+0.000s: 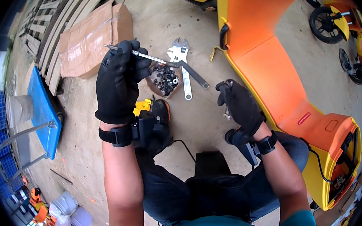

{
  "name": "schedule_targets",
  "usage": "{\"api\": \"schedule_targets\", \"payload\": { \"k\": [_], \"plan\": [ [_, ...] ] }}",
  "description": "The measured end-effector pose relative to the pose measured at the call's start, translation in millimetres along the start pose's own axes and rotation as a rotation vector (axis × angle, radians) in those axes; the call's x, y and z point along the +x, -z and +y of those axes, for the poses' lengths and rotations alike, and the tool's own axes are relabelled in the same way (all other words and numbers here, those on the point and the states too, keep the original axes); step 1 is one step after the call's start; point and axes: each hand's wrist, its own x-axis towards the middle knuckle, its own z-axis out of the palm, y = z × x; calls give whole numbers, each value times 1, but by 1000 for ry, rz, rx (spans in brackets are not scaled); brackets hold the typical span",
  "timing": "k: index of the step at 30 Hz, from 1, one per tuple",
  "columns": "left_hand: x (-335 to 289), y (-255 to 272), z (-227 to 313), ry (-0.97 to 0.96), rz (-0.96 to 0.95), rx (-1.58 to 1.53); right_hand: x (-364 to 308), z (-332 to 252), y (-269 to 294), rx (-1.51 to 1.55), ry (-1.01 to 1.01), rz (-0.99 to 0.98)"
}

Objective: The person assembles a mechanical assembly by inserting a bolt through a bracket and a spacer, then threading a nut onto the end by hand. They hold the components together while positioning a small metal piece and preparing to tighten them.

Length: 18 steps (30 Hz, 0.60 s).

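My left hand (121, 79), in a black glove, is closed round a slim screwdriver (151, 58). Its silver shaft points right, and its other end sticks out left of the fingers. My right hand (242, 102), also gloved, has its fingers curled and pressed together beside the orange and yellow vehicle body panel (272, 69). Whatever those fingers may hold is too small to make out. Beyond and between the hands, an open bag of small dark fasteners (165, 79) rests on the ground. Two adjustable wrenches lie by it, one silver (186, 85) and one dark-handled (197, 75).
A taped cardboard box (85, 43) and wooden pallets (53, 18) stand at the far left. Nearer is a blue platform cart (43, 113). Small yellow parts (143, 106) lie by my left shoe (160, 112). Wheeled yellow vehicles (329, 25) stand far right.
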Motion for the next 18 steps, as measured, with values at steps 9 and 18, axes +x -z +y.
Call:
{"api": "schedule_targets", "payload": {
  "k": [9,18],
  "plan": [
    [0,42,5,-371,77,548,72,72,-98,-138,-120,-156],
    [2,59,14,-182,264,283,181,109,-203,-406,-60,-419]
  ]
}}
